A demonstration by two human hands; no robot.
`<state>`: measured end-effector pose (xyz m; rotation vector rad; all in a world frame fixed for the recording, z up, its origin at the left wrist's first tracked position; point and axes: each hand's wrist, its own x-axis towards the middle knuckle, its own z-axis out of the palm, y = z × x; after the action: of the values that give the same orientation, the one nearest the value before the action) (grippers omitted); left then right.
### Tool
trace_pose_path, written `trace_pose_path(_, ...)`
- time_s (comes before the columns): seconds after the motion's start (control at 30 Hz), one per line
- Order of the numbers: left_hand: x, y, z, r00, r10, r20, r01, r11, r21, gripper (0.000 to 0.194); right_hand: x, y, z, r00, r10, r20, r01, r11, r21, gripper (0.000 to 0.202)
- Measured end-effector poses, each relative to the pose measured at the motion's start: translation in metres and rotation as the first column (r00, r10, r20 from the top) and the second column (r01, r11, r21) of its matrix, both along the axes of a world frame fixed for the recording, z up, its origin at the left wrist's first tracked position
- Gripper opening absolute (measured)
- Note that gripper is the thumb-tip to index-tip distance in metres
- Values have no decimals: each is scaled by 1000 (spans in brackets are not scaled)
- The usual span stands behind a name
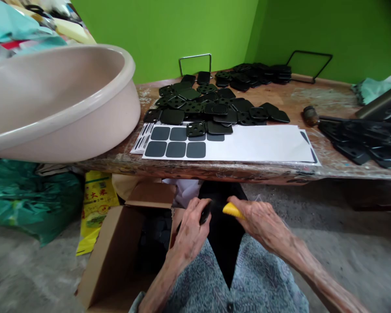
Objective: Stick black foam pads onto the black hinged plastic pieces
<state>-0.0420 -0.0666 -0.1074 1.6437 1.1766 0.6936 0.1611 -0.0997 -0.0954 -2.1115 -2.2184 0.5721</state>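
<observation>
My left hand [189, 228] is closed around a small black plate [205, 213], held over my lap in front of the bench edge. My right hand [262, 221] grips a short yellow object [233, 211]; fingers hide most of it, so its kind is unclear. The two hands are a little apart. On the bench beyond them lies a white sticker sheet [257, 143] with several dark rounded squares at its left side. A spread of black plates [195, 106], some with holes, rests behind and partly on the sheet.
A large pale basin [117, 108] stands at the bench's left. Below it are a green bag [35, 195], a yellow bag [96, 204] and an open cardboard box [107, 256] holding dark pieces. More black plates [358, 139] and a hammer [311, 116] lie at right. Wire frames [195, 55] stand behind.
</observation>
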Motion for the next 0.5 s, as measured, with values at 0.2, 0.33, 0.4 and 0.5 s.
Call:
trace_pose_path(0.2, -1, 6, 16, 975, 108, 192, -38, 941, -337, 18, 11, -9, -22, 947, -169, -274, 161, 986, -51, 15)
trace_pose_path(0.33, 9, 12, 18, 809, 349, 474, 10, 797, -603, 18, -20, -29, -28, 590, -339, -732, 191, 940, -282, 27)
trace_pose_path(0.4, 13, 13, 21, 714, 439, 546, 47, 748, -662, 18, -36, -39, -34, 389, -475, -789, 210, 880, -427, 32)
trace_pose_path(0.5, 13, 17, 25, 589, 527, 613, 115, 696, -709, 23, -50, -48, -38, 130, -619, -775, 277, 773, -571, 38)
